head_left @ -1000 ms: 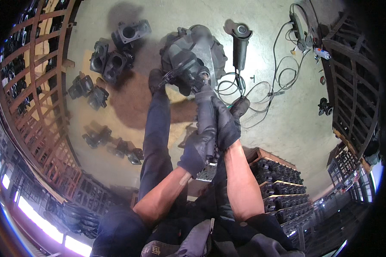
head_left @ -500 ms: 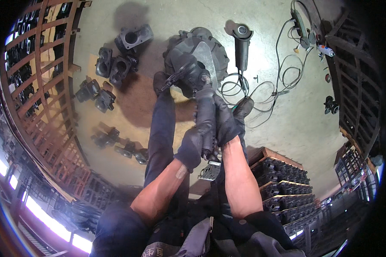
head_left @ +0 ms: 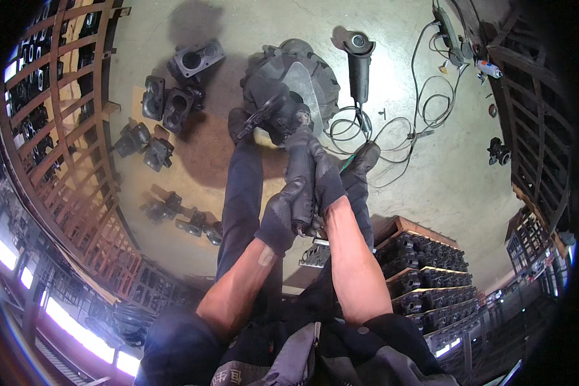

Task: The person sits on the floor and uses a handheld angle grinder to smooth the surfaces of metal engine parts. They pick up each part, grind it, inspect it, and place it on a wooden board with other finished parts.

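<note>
Both hands gloved in dark gloves, close together in the middle of the view. Left hand (head_left: pixel 283 215) clenched around the lower end of a dark power tool (head_left: pixel 300 168), fingers wrapped tight on its handle. Right hand (head_left: pixel 325 183) pressed just beside the left one, fingers closed on the same tool body a little higher up. Tool pointing away from the person, its front end touching a large dark metal casting (head_left: pixel 293 83) standing on the concrete floor (head_left: pixel 431 193) between the person's feet. Just right of the casting, an angle grinder (head_left: pixel 359 61) lying on the floor, its cable (head_left: pixel 392 128) looping beside it. To the left, several smaller dark castings (head_left: pixel 174 96) scattered on the floor near a rusty metal rack (head_left: pixel 64 148). At lower right, more dark parts stacked on a wooden pallet (head_left: pixel 424 264).
</note>
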`<state>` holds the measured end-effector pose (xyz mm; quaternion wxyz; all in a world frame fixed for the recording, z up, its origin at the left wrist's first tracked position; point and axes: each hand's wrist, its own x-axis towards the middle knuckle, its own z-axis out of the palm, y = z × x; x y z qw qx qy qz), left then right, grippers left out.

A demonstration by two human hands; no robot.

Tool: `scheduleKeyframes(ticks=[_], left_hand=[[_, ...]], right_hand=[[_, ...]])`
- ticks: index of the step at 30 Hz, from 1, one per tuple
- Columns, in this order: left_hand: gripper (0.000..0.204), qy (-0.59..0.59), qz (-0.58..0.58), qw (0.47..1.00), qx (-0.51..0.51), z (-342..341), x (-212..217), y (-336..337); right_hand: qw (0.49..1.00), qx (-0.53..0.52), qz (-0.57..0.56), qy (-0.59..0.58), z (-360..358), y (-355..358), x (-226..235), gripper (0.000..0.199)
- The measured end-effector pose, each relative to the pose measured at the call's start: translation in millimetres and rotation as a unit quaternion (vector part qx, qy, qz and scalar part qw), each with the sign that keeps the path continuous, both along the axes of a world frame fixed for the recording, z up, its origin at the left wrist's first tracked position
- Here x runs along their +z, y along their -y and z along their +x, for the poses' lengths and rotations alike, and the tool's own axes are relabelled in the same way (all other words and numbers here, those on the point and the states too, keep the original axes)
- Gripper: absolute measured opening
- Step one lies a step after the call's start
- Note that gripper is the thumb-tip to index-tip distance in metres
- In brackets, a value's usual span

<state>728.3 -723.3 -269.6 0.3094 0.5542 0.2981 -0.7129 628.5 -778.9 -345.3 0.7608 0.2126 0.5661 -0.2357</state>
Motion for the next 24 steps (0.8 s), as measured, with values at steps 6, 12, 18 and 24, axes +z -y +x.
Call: scheduleKeyframes(ticks=[6,12,18,24], left_hand=[[0.029,0.018,0.016,1.000,-0.013,-4,5,18],[0.028,0.001,-0.038,0.999,-0.016,1,-20,2],[0.029,0.079,-0.009,0.990,-0.120,-6,6,19],[0.028,0.041,-0.040,0.989,-0.135,-4,8,8]], right_hand=[[0.999,-0.015,-0.027,0.012,0,0,-10,0.053],[0.998,-0.039,0.006,0.038,1,-2,-17,0.057],[0.995,-0.048,-0.027,0.085,-7,-4,-7,0.054],[0.983,-0.117,-0.011,0.139,-8,9,18,0.049]])
